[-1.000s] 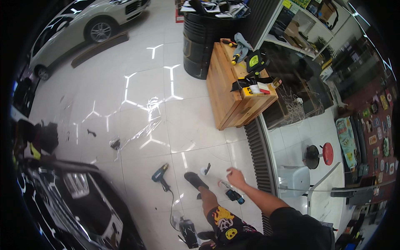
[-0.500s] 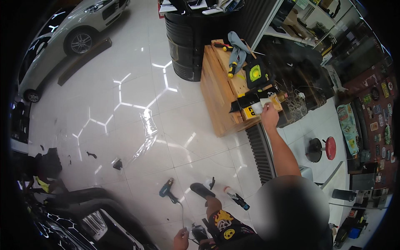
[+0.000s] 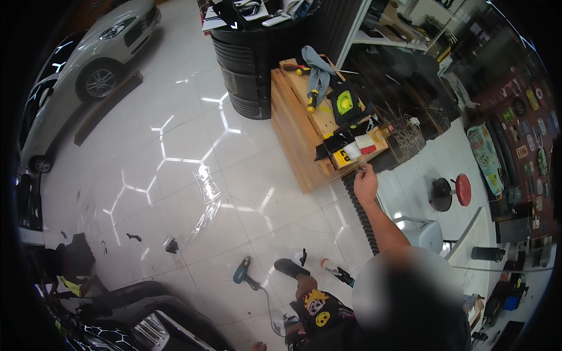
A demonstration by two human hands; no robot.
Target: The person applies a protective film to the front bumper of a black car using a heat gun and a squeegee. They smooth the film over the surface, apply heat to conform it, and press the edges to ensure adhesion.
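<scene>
My right hand [image 3: 366, 182] is just off the near end of a wooden crate [image 3: 293, 143], its fingers pinched together. A small thing may be between the fingertips, but I cannot make it out. Nearest to that hand on the crate lie a yellow box [image 3: 342, 158], a white-and-red packet [image 3: 366, 144] and a black pouch [image 3: 336, 140]. Only a sliver of my left hand [image 3: 259, 346] shows at the lower edge; its fingers are hidden. A blue-and-black heat gun [image 3: 242, 271] rests on the tiled floor, its cord running toward my legs.
Farther back on the crate are a grey cloth [image 3: 318, 67], screwdrivers and a black-and-yellow case [image 3: 345, 103]. Behind stands a black drum [image 3: 243, 70]. A grey stool [image 3: 424, 235] and a red disc [image 3: 462, 189] are to the right. Dark motorcycle bodywork [image 3: 146, 298] fills the lower left.
My right hand has drawn back from the packets on the crate toward me. My left hand has sunk almost out of the lower edge. The view has shifted slightly.
</scene>
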